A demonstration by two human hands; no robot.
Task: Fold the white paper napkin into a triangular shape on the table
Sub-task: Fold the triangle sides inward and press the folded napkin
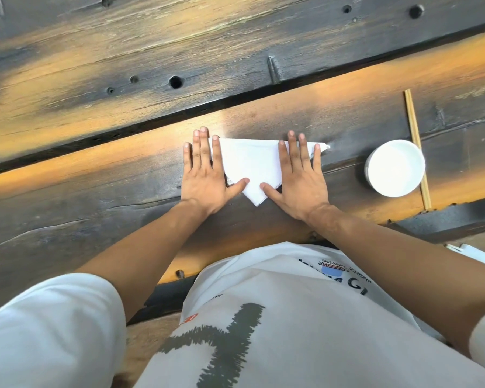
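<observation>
**White napkin lies folded as a triangle under two flat hands**

White cotton fills the lower part of the frame: a T-shirt with dark print that reads upside down from this view. Part of one small line looks like "FREEEMIR" in red and "NIGHTLONG" in black; the larger letters are partly hidden and cannot be read whole.

One white paper napkin lies at the centre of the frame on the dark, worn wooden table. It is a flat triangle, its long edge away from the person and its point towards them, with layered edges showing at the point.

Two hands press on it. The left hand is spread flat, palm down, over the napkin's left corner. The right hand is spread flat over its right side, and the corner tip pokes out past the fingers. Neither grips anything.

At centre right stands one white bowl, beside one pair of wooden chopsticks.
</observation>
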